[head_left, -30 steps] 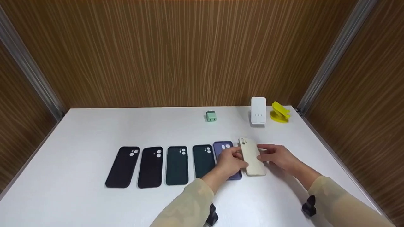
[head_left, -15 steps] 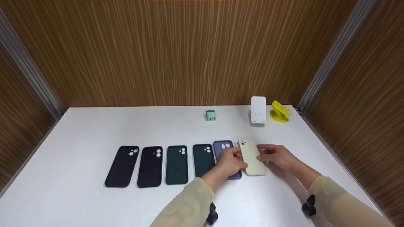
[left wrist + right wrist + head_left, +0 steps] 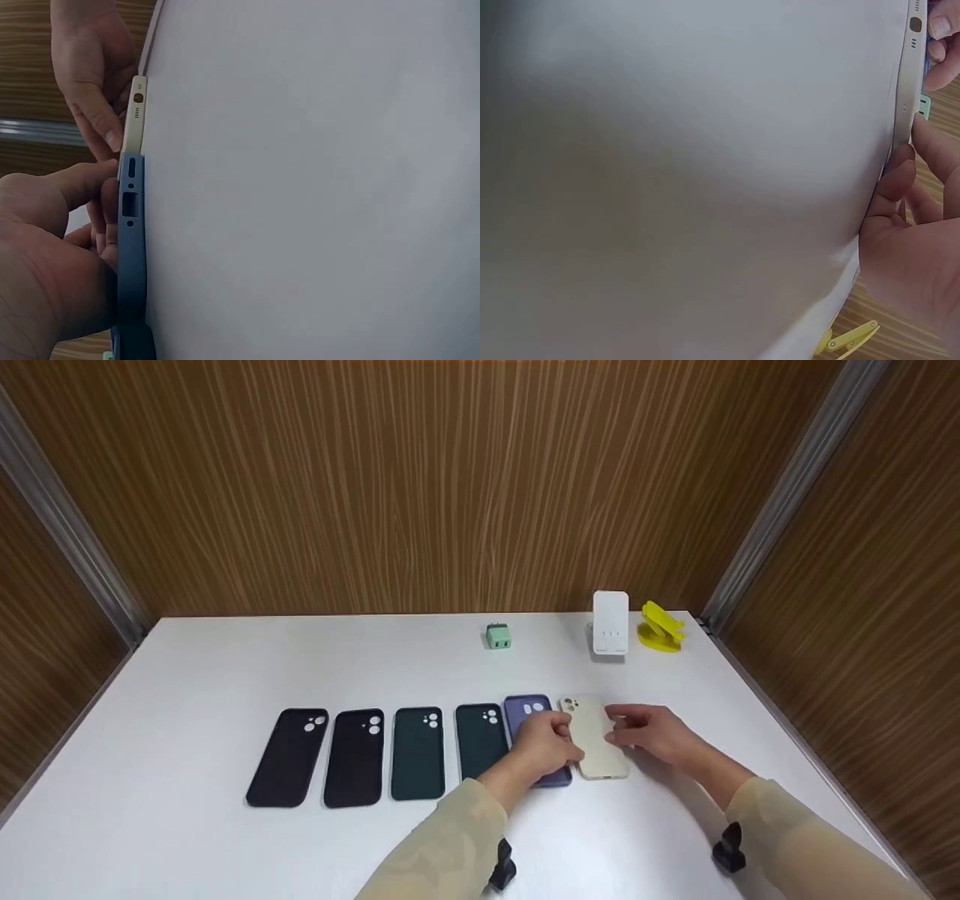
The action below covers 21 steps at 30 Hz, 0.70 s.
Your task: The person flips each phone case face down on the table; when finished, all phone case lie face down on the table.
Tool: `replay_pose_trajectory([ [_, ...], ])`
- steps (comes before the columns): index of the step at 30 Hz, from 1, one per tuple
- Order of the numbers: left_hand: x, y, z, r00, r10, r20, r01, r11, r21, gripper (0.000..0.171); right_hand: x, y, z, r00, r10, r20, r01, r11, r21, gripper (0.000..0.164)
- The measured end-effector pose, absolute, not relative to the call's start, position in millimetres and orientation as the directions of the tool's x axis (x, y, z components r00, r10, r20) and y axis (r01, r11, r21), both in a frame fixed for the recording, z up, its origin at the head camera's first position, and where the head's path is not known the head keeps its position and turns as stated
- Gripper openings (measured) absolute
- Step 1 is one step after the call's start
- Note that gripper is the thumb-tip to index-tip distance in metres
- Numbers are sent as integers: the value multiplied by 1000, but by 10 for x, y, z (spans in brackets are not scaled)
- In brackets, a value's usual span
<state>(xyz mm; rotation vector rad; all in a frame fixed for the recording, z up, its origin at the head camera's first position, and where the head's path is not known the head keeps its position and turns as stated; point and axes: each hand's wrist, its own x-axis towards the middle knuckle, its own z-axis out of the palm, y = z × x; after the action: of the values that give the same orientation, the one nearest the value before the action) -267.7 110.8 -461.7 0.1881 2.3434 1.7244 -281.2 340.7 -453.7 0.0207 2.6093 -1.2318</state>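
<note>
A cream phone case [image 3: 598, 746] lies flat at the right end of a row, camera cutouts at its far left corner. My left hand [image 3: 541, 746] reaches over the purple phone case [image 3: 525, 712] and holds the cream case's left edge with thumb and fingers. On the opposite edge, my right hand [image 3: 656, 731] grips the side, fingertips close to the tabletop. The right wrist view shows the cream case's end [image 3: 909, 82] with its port hole, my right thumb and fingers at its corner. Part of the purple case is hidden under my left hand.
Two dark green cases [image 3: 418, 754] and two black cases [image 3: 289, 757] continue the row leftward on the white table [image 3: 187, 675]. Behind stand a mint-green charger plug [image 3: 499, 636], a white phone stand [image 3: 610, 622] and a yellow stand [image 3: 660, 628]. Wood-grain panels enclose the back and sides.
The far end of the cream case has come down to the table, so it now lies flat beside the purple case. Both hands have kept nearly the same place at its edges.
</note>
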Motion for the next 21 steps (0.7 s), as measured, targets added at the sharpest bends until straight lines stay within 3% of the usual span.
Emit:
replay_pose_trajectory([
  [9,-2682,1007,-4444,-968,212,-132,-82,233,969,50,-2833,3397,-4531,-969,-128,-214,83,645,-760,62],
  [21,-2700,348,-4243,-971,240,14,96,331,939,46,-2718,3305,-4357,-982,-90,-168,92,551,-830,51],
])
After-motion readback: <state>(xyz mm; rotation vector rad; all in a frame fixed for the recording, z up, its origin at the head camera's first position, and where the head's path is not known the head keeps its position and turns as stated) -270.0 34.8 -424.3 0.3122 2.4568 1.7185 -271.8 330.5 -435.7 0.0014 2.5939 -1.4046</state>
